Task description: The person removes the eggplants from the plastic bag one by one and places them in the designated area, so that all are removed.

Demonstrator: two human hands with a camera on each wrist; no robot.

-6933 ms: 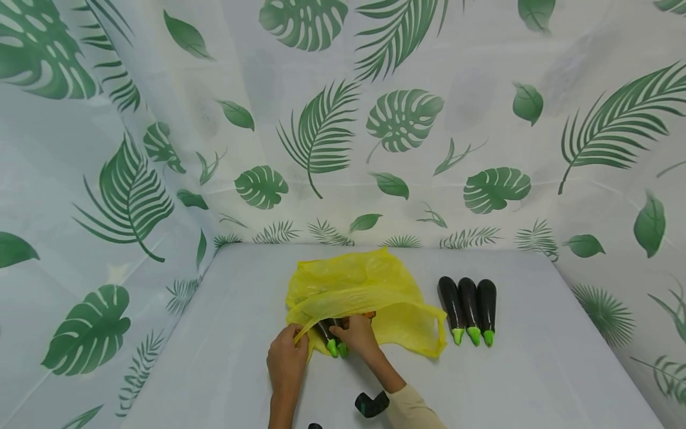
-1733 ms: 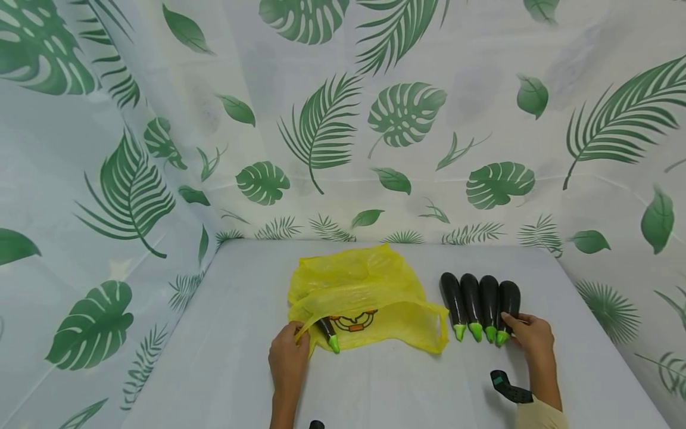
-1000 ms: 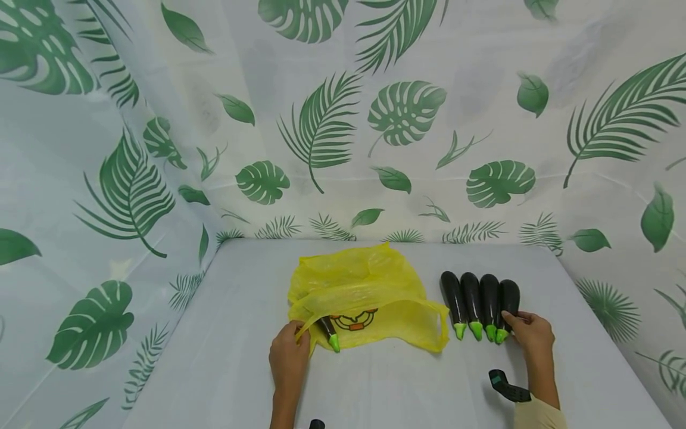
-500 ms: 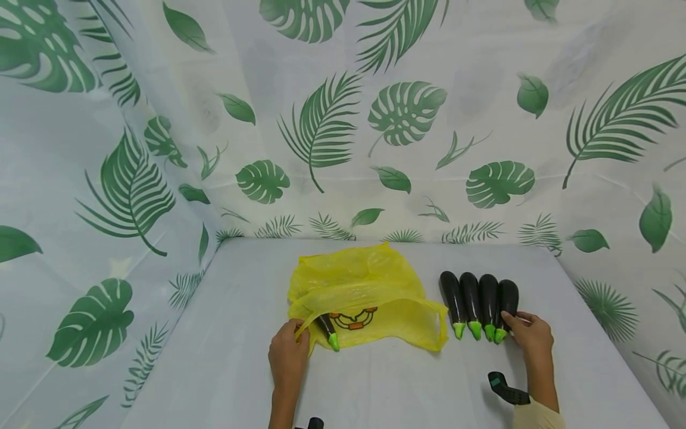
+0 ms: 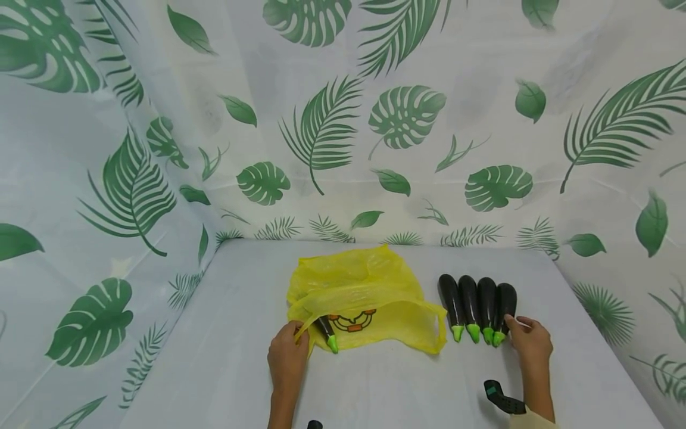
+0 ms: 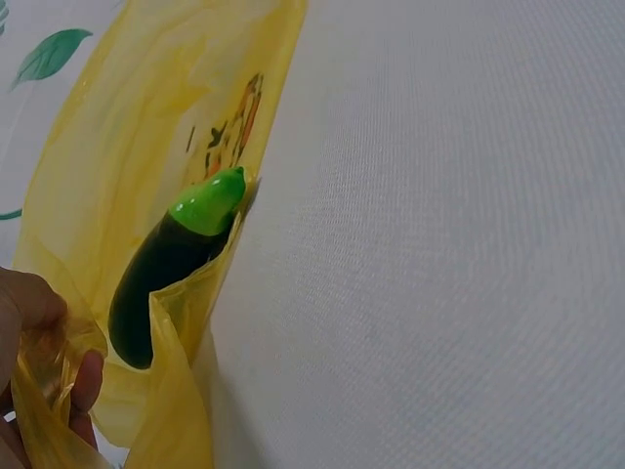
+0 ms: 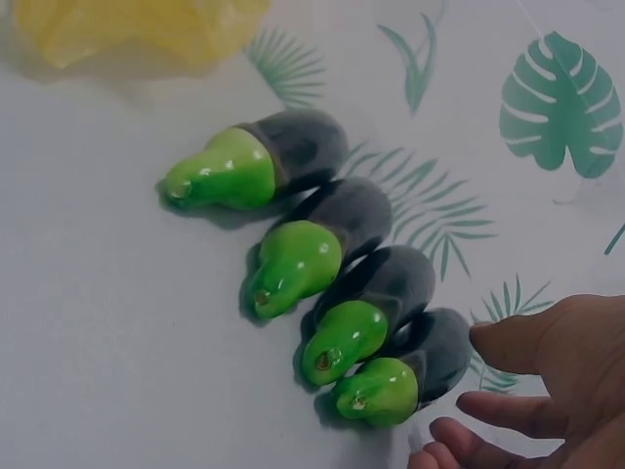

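A yellow plastic bag (image 5: 354, 271) lies on the table with its mouth toward me. My left hand (image 5: 288, 357) pinches the handle at its left corner. One dark eggplant (image 5: 324, 328) with a green cap pokes out of the mouth; in the left wrist view this eggplant (image 6: 161, 278) rests inside the yellow film. To the right, several eggplants stand side by side in a row, caps toward me. Beside the rightmost eggplant (image 5: 506, 302) is my right hand (image 5: 529, 341). In the right wrist view its thumb (image 7: 503, 342) comes right at that eggplant's side, with the fingers spread and holding nothing.
The white table (image 5: 396, 387) runs back to a leaf-printed curtain (image 5: 402, 179), which also hangs at both sides. A black wrist device (image 5: 504, 398) juts inward from my right wrist. Another black piece (image 5: 315, 424) shows at the bottom edge.
Earlier my right hand was in the bag, where two eggplants showed; one eggplant now stands at the row's right end. Since then the right fingers have eased off it. The left hand stayed.
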